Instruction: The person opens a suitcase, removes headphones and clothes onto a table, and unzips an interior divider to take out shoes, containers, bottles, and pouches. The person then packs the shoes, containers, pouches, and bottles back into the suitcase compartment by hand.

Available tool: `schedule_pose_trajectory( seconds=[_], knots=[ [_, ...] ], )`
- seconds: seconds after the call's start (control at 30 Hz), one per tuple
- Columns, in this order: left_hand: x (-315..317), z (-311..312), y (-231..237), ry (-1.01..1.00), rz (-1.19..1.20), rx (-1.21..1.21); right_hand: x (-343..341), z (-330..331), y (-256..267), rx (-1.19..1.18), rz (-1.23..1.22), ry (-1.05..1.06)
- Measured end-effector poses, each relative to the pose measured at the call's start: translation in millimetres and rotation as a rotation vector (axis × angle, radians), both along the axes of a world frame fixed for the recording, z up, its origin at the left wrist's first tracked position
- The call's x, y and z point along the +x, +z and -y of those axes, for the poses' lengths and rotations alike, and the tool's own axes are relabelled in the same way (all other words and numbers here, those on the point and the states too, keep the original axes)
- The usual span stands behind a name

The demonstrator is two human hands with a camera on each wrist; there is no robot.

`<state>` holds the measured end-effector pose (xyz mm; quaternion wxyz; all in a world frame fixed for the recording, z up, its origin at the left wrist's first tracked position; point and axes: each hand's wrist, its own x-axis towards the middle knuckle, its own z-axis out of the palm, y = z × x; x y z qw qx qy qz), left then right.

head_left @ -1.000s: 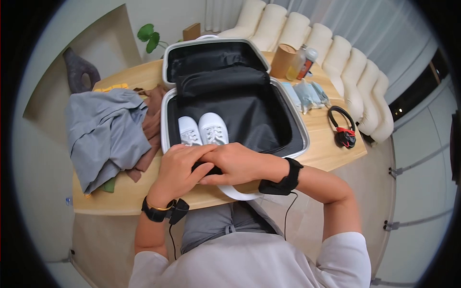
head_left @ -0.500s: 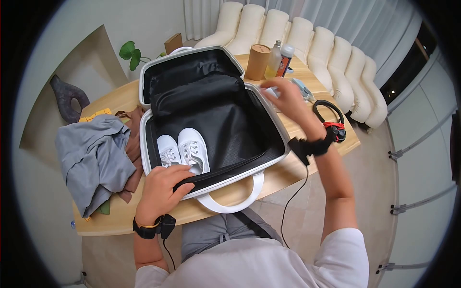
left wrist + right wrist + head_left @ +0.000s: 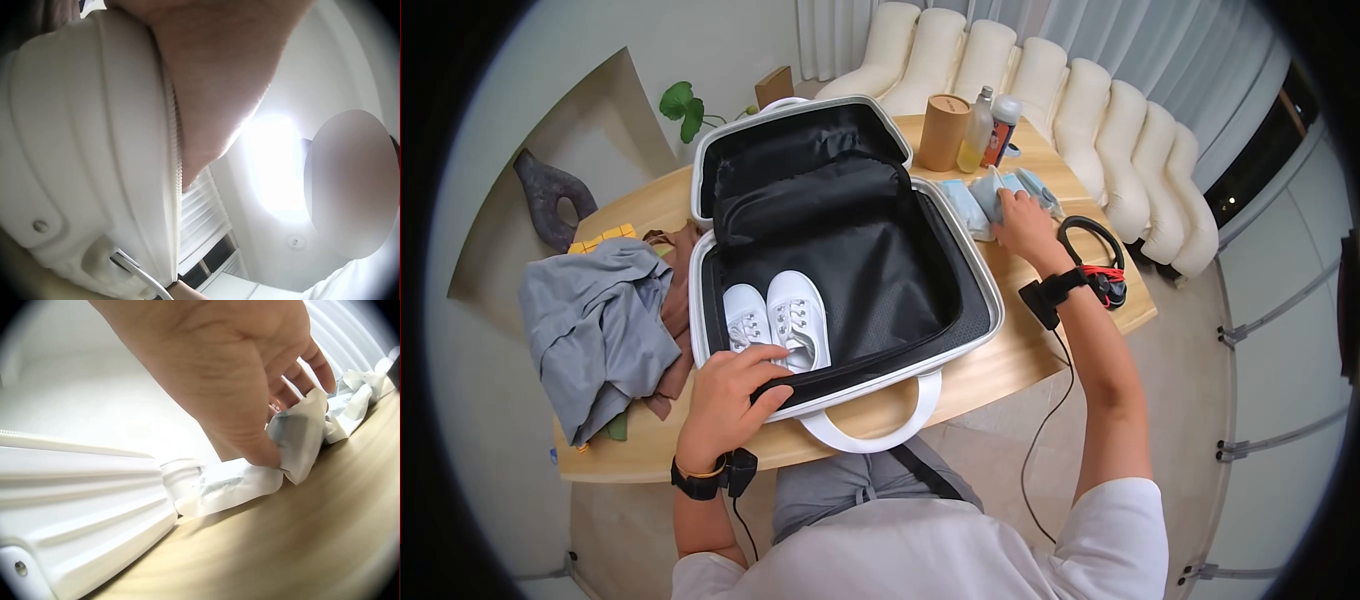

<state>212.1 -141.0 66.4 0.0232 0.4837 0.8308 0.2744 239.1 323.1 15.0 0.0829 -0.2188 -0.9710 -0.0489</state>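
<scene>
A white hard-shell suitcase (image 3: 996,318) with black lining stands open on the table, its lid tilted back. Inside, at the near left corner, lies a pair of white lace-up sneakers (image 3: 798,312). My left hand (image 3: 728,398) rests over the near rim beside the shoes; in the left wrist view its palm lies against the zipper edge (image 3: 173,137). To the right of the suitcase, my right hand (image 3: 1030,232) pinches the middle one of several soft blue-and-white plastic packets (image 3: 301,437), with the thumb on the near side and the fingers behind. Another packet (image 3: 964,208) lies against the suitcase side.
Black headphones (image 3: 1090,232) with a red tie lie right of my right hand. A brown cardboard canister (image 3: 943,133), a bottle of yellow liquid (image 3: 977,130) and a white-capped spray can (image 3: 1002,132) stand behind the packets. Grey and brown clothes (image 3: 595,335) are heaped at left.
My right hand has left my left hand at the suitcase's front rim, swung out to the right over the suitcase edge and come down on the packets. The left hand stays on the rim.
</scene>
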Motion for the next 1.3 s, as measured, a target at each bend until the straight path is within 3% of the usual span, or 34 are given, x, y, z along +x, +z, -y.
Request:
schedule_pose_trajectory(
  seconds=[0.17, 0.3, 0.43, 0.47, 0.53, 0.7, 0.77, 0.9, 0.97, 1.03, 1.1, 1.17, 1.2, 1.23, 1.3],
  knots=[
    [1, 0, -1, 0.001, 0.001, 0.013, 3, -1, 2, -0.026, -0.057, 0.024],
    [1, 0, 1, -0.003, -0.013, 0.012, -13, -11, 42, 0.023, -0.183, 0.007],
    [-2, 1, -3, -0.026, -0.056, 0.043, -80, -22, 92, 0.140, -0.337, 0.351],
    [-2, 1, -3, -0.022, -0.051, 0.037, -93, -16, 95, 0.145, -0.335, 0.356],
    [-3, 2, -2, -0.015, -0.041, 0.035, -117, -6, 101, 0.413, -0.185, 0.321],
    [-7, 4, -7, -0.029, -0.012, 0.052, -174, -14, 92, 0.489, -0.050, 0.262],
    [-7, 5, -5, -0.029, 0.011, 0.047, -179, -14, 90, 0.370, 0.172, 0.139],
    [-9, 4, -6, -0.031, 0.014, 0.046, -174, -10, 89, 0.309, 0.098, 0.221],
    [-9, 5, -7, -0.032, 0.010, 0.049, -159, 3, 100, 0.336, 0.014, 0.260],
    [-9, 5, -8, -0.040, -0.025, 0.063, -141, 21, 121, 0.307, -0.225, 0.264],
    [-7, 5, -8, -0.025, -0.017, 0.063, -113, 40, 152, 0.241, -0.497, 0.472],
    [-6, 5, -8, -0.022, -0.031, 0.072, -78, 77, 182, 0.068, -0.515, 0.599],
    [-6, 5, -10, -0.021, -0.034, 0.075, -68, 84, 191, 0.001, -0.409, 0.611],
    [-6, 5, -11, -0.021, -0.041, 0.082, -64, 90, 197, -0.548, -0.149, 0.674],
    [-4, 5, -13, -0.011, -0.048, 0.087, -38, 131, 204, -0.618, 0.172, 0.543]
  ],
)
